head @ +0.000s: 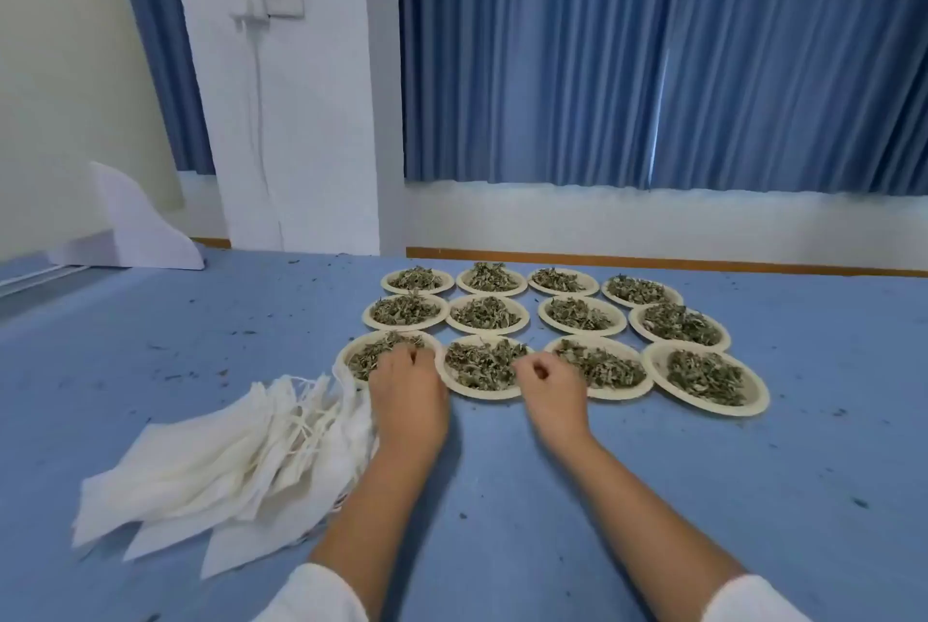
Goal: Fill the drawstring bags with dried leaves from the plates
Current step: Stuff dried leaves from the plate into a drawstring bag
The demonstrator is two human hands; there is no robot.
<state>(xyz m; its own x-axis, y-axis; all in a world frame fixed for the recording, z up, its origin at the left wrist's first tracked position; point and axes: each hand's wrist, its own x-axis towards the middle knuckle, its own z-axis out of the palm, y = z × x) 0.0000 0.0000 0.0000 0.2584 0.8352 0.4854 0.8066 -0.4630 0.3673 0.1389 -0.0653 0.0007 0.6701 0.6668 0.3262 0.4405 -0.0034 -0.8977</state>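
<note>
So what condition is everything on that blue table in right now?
Plates: twelve, all heaped with dried leaves.
Drawstring bags: flat, empty, piled loosely.
Left hand: reaching into the near-left plate's leaves.
Right hand: loosely curled, over the near row.
Table: littered with leaf crumbs.
Curtains: drawn.

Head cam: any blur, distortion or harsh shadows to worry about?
Head view: soft, even light; only faint shadows under the left hand and right hand. Wide-angle bending tilts the blue pleated curtain. Dried leaves on the round paper plates look slightly soft.
</note>
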